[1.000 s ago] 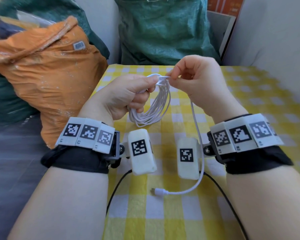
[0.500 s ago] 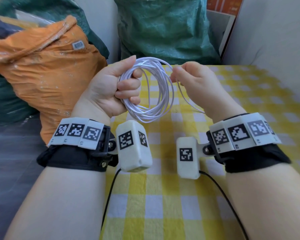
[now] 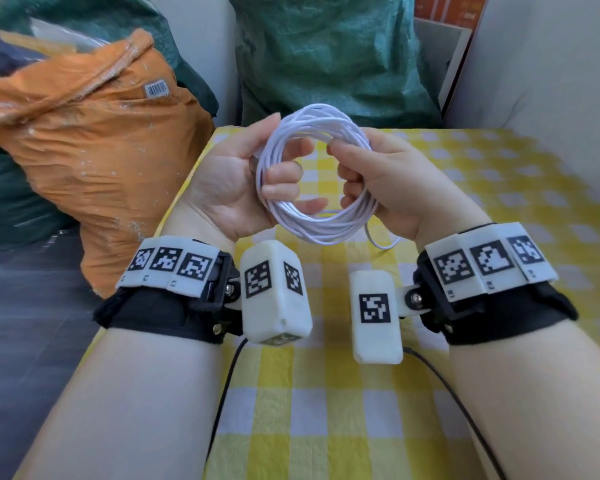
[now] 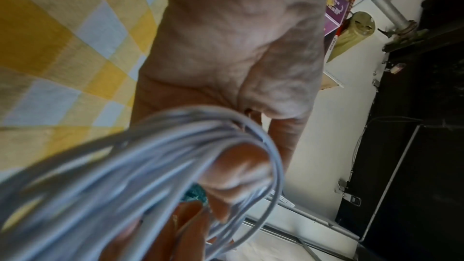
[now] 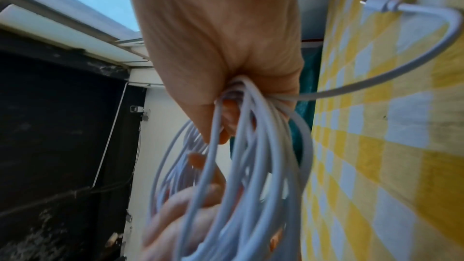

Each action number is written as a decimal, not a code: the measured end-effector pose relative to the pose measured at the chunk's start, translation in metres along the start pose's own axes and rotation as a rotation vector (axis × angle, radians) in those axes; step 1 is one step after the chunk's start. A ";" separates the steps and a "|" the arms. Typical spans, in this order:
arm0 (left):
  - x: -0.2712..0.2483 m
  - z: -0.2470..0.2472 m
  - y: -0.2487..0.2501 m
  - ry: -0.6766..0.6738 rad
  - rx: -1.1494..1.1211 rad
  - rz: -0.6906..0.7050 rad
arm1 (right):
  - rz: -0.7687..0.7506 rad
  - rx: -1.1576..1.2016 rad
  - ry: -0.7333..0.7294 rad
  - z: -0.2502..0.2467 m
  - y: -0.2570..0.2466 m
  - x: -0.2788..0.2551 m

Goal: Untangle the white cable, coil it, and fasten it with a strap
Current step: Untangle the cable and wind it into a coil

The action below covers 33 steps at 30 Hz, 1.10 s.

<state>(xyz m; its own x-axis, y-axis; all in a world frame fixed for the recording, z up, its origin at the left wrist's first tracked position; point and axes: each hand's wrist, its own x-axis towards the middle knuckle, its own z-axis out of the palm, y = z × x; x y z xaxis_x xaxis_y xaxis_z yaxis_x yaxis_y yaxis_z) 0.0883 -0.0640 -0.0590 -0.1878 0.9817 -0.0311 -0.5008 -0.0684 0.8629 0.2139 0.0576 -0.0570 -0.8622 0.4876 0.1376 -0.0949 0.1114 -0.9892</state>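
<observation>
The white cable is wound into a round coil of several loops, held upright above the yellow checked table. My left hand grips the coil's left side, fingers curled through the ring. My right hand grips the right side, fingers curled round the bundle. A short loose tail hangs below the right hand. In the right wrist view the coil leaves my fist and the tail ends in a white plug over the cloth. The left wrist view shows the coil blurred across my fingers. No strap shows.
An orange sack stands beside the table's left edge, and a green sack behind its far edge. A pale padded surface rises at the right. Black leads run from the wrist cameras across the cloth.
The coil has gone from a hanging bundle to a round upright ring. My right hand left the single strand and now grips the coil's right side. The loose tail has grown much shorter.
</observation>
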 end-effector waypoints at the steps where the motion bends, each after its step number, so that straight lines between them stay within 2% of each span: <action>1: -0.001 0.001 -0.001 0.016 0.038 0.003 | -0.014 -0.044 0.006 0.000 0.000 0.000; 3: -0.004 -0.002 -0.004 0.001 0.079 0.023 | -0.030 -0.128 0.026 -0.002 0.000 0.001; 8: -0.013 -0.016 -0.010 -0.195 -0.023 0.002 | -0.092 -0.287 0.017 -0.006 -0.003 0.000; 9: -0.014 -0.017 -0.010 -0.195 0.003 0.006 | -0.103 -0.319 0.016 -0.006 -0.004 -0.001; 11: -0.012 -0.014 -0.010 -0.127 0.114 0.027 | -0.123 -0.388 0.030 -0.007 -0.004 -0.001; 16: -0.004 -0.007 -0.008 0.024 0.354 -0.036 | -0.146 -0.559 0.078 -0.006 0.002 0.004; 19: 0.000 -0.003 -0.010 0.077 0.384 -0.047 | -0.146 -0.606 0.084 -0.005 0.005 0.006; 25: 0.003 -0.002 -0.012 0.089 0.206 -0.011 | -0.157 -0.525 0.066 -0.001 0.005 0.005; 30: 0.004 -0.011 -0.012 -0.056 -0.019 0.052 | -0.126 -0.400 0.056 0.000 0.004 0.004; 33: 0.009 -0.013 -0.011 -0.153 -0.249 0.044 | -0.094 -0.327 0.024 -0.001 0.005 0.004</action>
<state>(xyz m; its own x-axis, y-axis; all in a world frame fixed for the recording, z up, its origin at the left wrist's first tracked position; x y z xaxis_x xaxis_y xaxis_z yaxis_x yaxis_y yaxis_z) 0.0812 -0.0571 -0.0757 -0.0939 0.9909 0.0960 -0.6908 -0.1343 0.7105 0.2110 0.0610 -0.0618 -0.8447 0.4822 0.2321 -0.0049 0.4268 -0.9043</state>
